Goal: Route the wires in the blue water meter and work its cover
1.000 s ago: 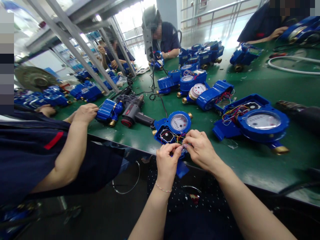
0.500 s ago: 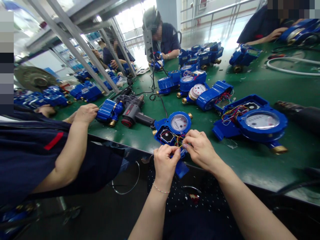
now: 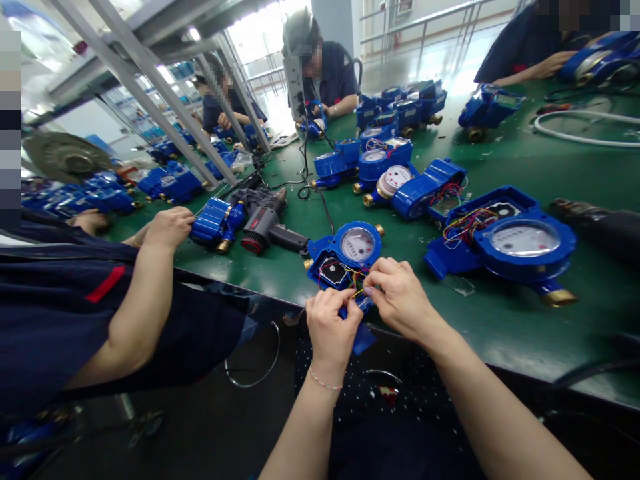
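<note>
At the near edge of a long green workbench [image 3: 500, 160], a worker's left hand [image 3: 331, 328] and right hand [image 3: 403, 300] meet over an open blue plastic water meter with a round white dial [image 3: 345, 257]. The meter lies flat on the bench at 12 o'clock from the hands, its dial face up and a small black square circuit part exposed at its 8 o'clock side. Both hands have their fingers curled in, the fingertips of each pinched on the thin coloured wires [image 3: 359, 288] that spill from the meter's near side; the two pinches almost touch. A blue plastic flap [image 3: 363, 339] hangs below the bench edge just beside the left hand's knuckles.

At 10 o'clock from the meter lies a grey and black electric screwdriver with a red nose ring [image 3: 267, 223], its black cord running away toward 12 o'clock. Just beyond it, a co-worker's hand [image 3: 170, 227] rests closed against a blue ribbed meter housing with brass fittings [image 3: 217, 223]; the co-worker's dark blue sleeve with a red stripe [image 3: 65, 293] fills the 9 o'clock side. At 3 o'clock from the meter sits a larger open blue meter with a tangle of red, yellow and blue wires [image 3: 510, 237], near but apart. More blue meters crowd the bench toward 12 o'clock, where other seated people work, and a white hose [image 3: 580, 140] loops at 2 o'clock
</note>
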`<state>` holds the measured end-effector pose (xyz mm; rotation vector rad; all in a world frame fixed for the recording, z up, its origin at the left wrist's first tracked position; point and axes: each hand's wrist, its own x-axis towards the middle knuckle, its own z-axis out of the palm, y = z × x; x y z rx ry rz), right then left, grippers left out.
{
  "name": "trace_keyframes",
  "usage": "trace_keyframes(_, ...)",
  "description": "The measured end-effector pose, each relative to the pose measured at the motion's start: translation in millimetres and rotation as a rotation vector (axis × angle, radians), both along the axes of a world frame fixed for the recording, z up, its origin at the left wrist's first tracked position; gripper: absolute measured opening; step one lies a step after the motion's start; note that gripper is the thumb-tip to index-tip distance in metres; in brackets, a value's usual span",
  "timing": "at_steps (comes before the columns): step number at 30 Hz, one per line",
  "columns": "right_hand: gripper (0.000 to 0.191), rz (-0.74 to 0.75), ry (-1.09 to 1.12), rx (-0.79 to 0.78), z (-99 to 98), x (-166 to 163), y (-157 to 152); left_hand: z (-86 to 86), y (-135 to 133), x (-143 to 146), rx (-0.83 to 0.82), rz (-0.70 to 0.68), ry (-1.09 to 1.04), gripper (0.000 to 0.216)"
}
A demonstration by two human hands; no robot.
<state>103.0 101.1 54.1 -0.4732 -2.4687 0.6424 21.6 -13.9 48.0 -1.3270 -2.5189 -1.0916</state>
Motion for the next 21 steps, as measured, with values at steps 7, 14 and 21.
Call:
trace_keyframes(7,0.013,0.023,-0.022,-0.005,2.1,1.0,-0.1,2.2,-1.7,-4.0,0.019,-0.064,0.035,0.013)
trace_keyframes(14,0.011,0.003,-0.061,0.029,2.0,0.6,-2.0,0.7,3.0,-0.8,0.026,-0.047,0.138,0.013)
trace_keyframes(21,0.010,0.008,-0.055,0.003,1.1,0.5,-1.9,1.6,-1.3,-3.3,0.022,-0.062,-0.026,0.013)
